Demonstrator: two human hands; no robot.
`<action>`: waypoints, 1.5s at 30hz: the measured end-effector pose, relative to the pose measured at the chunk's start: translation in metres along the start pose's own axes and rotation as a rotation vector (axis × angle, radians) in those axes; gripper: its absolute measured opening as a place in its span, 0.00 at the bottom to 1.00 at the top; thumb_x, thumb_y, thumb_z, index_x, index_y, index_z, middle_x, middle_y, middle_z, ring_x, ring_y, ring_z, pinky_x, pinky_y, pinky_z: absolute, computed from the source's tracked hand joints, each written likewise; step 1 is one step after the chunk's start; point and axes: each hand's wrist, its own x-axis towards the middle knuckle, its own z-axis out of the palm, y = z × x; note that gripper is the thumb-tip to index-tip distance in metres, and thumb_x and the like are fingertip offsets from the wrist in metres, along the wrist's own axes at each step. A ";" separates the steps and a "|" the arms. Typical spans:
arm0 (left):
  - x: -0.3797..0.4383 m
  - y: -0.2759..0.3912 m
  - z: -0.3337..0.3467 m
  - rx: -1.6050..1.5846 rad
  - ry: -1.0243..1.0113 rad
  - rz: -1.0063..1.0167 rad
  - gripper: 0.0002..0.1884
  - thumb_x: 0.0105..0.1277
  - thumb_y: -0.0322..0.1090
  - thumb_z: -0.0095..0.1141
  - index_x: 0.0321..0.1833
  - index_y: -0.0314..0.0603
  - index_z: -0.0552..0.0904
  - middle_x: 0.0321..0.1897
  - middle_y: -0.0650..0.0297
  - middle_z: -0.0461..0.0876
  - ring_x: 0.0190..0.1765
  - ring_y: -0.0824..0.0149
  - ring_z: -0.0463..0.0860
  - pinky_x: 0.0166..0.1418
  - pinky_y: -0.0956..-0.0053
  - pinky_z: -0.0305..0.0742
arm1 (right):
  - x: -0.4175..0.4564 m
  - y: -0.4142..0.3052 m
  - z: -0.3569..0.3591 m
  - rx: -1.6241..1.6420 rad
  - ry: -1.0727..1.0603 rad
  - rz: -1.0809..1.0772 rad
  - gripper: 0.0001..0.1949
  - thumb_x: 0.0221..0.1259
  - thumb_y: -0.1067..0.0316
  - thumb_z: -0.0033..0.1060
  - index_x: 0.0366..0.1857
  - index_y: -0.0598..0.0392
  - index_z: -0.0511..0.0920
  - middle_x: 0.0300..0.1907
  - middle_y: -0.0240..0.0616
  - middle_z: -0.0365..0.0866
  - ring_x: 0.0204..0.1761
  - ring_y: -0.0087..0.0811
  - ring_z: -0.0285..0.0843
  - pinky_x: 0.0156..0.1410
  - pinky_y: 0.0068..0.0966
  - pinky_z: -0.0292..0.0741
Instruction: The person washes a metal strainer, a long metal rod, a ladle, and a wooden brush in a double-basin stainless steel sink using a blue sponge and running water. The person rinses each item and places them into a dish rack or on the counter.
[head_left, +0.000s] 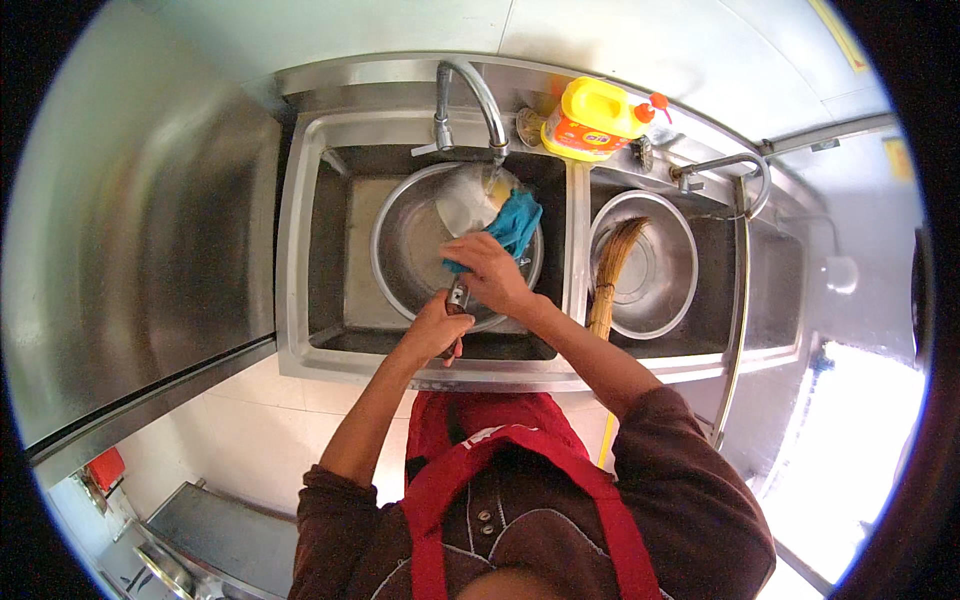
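Note:
My left hand (437, 328) is closed around the dark handle (454, 306) of a metal utensil, over the front of a round steel basin (384, 255). A bunched teal cloth (516, 223) is in my right hand (491, 271), just beyond the handle's metal collar. Past the cloth, a broad pale metal surface (459, 202) shows below the spout; my hand and the cloth hide where it meets the handle. Water seems to run from the curved tap (486, 97). The basin stands in the left sink bowl (360, 285).
A second steel basin (660, 300) sits in the right sink bowl, with a straw brush (615, 262) leaning across its left side. On the back ledge are a yellow detergent jug (592, 112) with a red pump and another tap (720, 163). A steel panel (150, 247) rises at left.

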 end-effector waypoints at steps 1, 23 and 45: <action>-0.001 0.003 0.002 0.064 0.006 0.028 0.18 0.61 0.29 0.55 0.51 0.35 0.66 0.20 0.64 0.72 0.13 0.69 0.73 0.10 0.71 0.65 | 0.003 0.000 0.003 -0.032 -0.078 -0.094 0.22 0.41 0.76 0.62 0.47 0.52 0.80 0.48 0.38 0.80 0.55 0.45 0.73 0.61 0.36 0.71; -0.060 -0.018 -0.008 0.260 0.139 0.073 0.26 0.60 0.30 0.56 0.60 0.34 0.65 0.21 0.64 0.72 0.14 0.71 0.73 0.15 0.73 0.67 | -0.023 0.157 0.016 1.476 0.195 1.236 0.30 0.68 0.40 0.43 0.63 0.53 0.70 0.62 0.44 0.72 0.61 0.44 0.71 0.67 0.40 0.67; -0.024 0.055 -0.042 0.404 0.018 0.071 0.20 0.60 0.33 0.59 0.54 0.37 0.71 0.22 0.67 0.73 0.15 0.76 0.72 0.13 0.78 0.65 | -0.050 0.062 -0.009 1.145 0.437 1.238 0.27 0.68 0.59 0.51 0.68 0.55 0.62 0.65 0.42 0.66 0.63 0.40 0.67 0.64 0.38 0.68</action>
